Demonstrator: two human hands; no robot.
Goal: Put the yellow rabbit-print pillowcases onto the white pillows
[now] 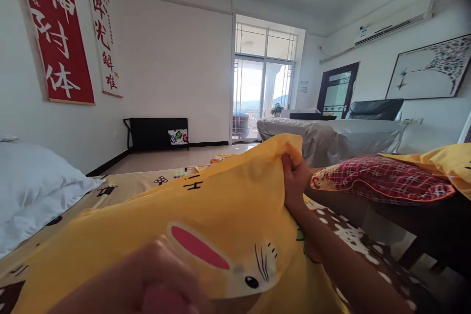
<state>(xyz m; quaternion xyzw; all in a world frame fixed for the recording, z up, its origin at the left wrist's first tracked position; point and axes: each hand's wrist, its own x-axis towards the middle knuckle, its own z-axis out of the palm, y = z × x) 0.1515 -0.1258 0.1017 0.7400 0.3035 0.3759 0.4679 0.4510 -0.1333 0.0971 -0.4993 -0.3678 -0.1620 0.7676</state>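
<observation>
A yellow pillowcase point(235, 196) printed with a white rabbit's face and the letters "Hi" spreads across the bed before me. My right hand point(295, 176) is closed around its far right corner and lifts that edge, so the cloth slopes up toward it. Low in the picture, my left hand point(165, 274) is blurred and curled over the near part of the cloth. A pink patch shows beneath its fingers, and the fingertips themselves are hidden. Under the pillowcase lies a patterned bed sheet point(136, 184).
White pillows point(37, 186) lie at the left. To the right are a red checked cushion point(382, 179) and more yellow cloth point(449, 162). A plastic-covered table point(331, 132) stands beyond the bed, with a black folded frame point(158, 132) against the wall.
</observation>
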